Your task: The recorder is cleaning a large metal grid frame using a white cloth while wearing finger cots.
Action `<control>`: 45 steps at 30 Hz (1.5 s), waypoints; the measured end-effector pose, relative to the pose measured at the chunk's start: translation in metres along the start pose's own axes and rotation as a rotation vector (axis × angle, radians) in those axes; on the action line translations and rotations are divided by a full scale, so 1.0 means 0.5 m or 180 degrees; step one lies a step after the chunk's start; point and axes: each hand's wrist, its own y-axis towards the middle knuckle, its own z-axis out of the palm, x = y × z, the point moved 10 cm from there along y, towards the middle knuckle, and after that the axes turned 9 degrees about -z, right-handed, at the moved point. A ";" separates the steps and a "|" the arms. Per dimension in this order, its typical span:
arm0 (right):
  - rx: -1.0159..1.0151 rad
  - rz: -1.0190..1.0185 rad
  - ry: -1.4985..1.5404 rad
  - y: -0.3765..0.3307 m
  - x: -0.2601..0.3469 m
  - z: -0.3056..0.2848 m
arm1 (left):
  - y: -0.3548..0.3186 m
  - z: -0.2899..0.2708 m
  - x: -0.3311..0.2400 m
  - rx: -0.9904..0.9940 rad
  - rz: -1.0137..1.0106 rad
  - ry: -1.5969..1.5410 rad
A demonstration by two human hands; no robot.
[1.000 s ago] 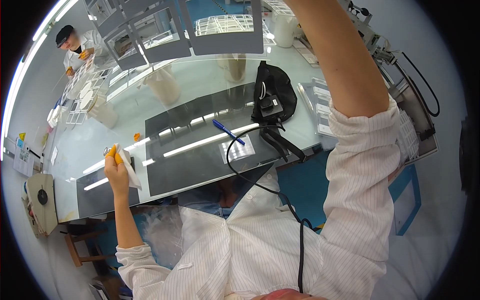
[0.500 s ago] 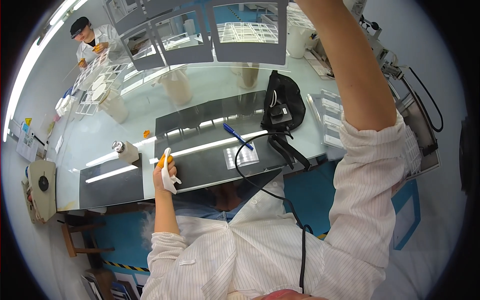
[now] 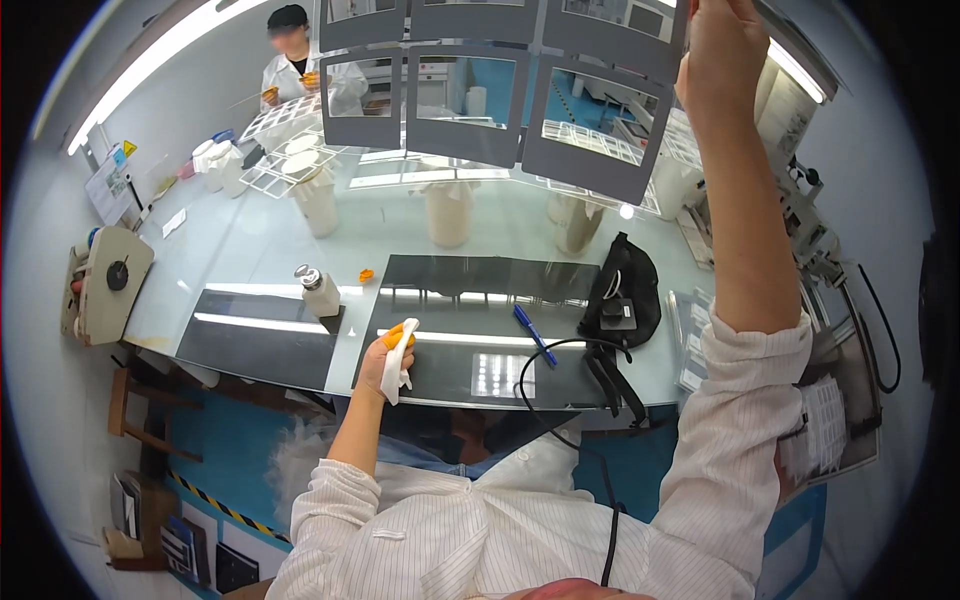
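Raised high in front of me is a clear panel (image 3: 590, 172) bearing several grey rectangular window frames. My right hand (image 3: 722, 60) is closed at its right edge, with the arm stretched up and the fingertips partly cut off by the picture's top. Low over the near edge of the table, my left hand (image 3: 374, 362) is closed round a crumpled white cloth (image 3: 399, 366). Orange finger covers (image 3: 394, 337) show on its fingers. Under and beside that hand lies a dark mat (image 3: 450, 350) with a glossy surface. A blue pen (image 3: 535, 335) rests on it to the right.
A pump bottle (image 3: 320, 293) and an orange scrap (image 3: 366, 275) stand left of the mat. A black pouch (image 3: 635, 285) lies right, its cable crossing the table edge. White buckets (image 3: 447, 215) line the back. A co-worker (image 3: 300, 75) with orange-covered fingers works far left.
My view has shifted, so the table sits lower and farther right. More of the panel and my right hand now show. The left hand keeps the cloth.
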 end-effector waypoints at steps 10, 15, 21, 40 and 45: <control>-0.0083 0.0096 0.0752 0.032 -0.001 0.055 | -0.044 0.403 -0.196 0.0175 0.0824 0.1262; -0.0269 0.0175 0.0574 0.025 0.029 0.069 | -0.068 0.609 -0.254 0.1132 0.1434 0.1230; -0.0331 0.0250 0.0828 0.033 0.053 0.083 | -0.081 0.686 -0.251 0.1341 0.1434 0.1106; -0.0261 0.0316 0.0569 0.027 0.105 0.084 | -0.086 0.771 -0.250 0.2547 0.1266 0.0990; -0.0151 0.0203 0.0454 0.008 0.091 0.085 | -0.088 0.808 -0.260 0.2399 0.1245 0.0527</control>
